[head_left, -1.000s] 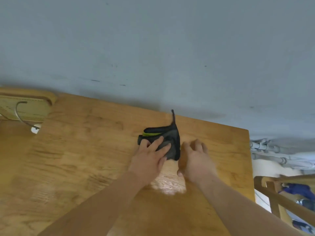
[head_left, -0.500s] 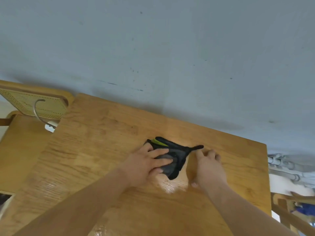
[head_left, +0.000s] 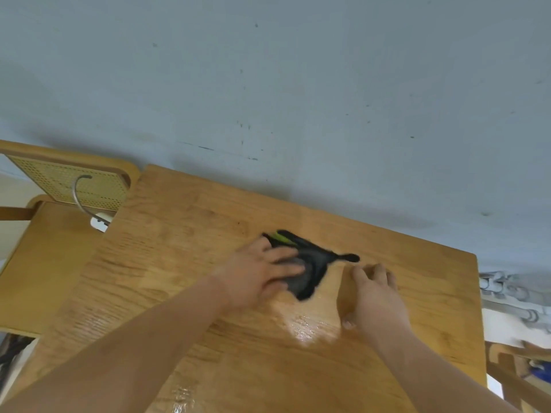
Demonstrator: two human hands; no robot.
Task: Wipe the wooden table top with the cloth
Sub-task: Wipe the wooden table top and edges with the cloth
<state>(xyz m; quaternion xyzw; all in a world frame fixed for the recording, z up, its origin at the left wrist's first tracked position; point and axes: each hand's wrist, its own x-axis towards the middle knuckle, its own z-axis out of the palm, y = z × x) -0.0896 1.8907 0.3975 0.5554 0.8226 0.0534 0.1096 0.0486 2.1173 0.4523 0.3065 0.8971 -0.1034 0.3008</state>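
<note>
Since one second ago the thin tail of the dark cloth (head_left: 317, 262) has swung from pointing at the grey wall (head_left: 298, 99) to pointing right; over the last half second hands and cloth barely shifted. Left hand (head_left: 256, 278) lies flat on the cloth, fingers straight and spread, pressing it onto the wooden table top (head_left: 179, 263) near the far edge. Right hand (head_left: 375, 299) rests palm down just beside the cloth, fingers loosely extended, holding nothing, with a glossy wet patch (head_left: 307, 329) near its thumb.

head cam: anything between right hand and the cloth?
Only bare table top: a narrow strip of wood separates the right hand from the cloth, seen in the head view.
</note>
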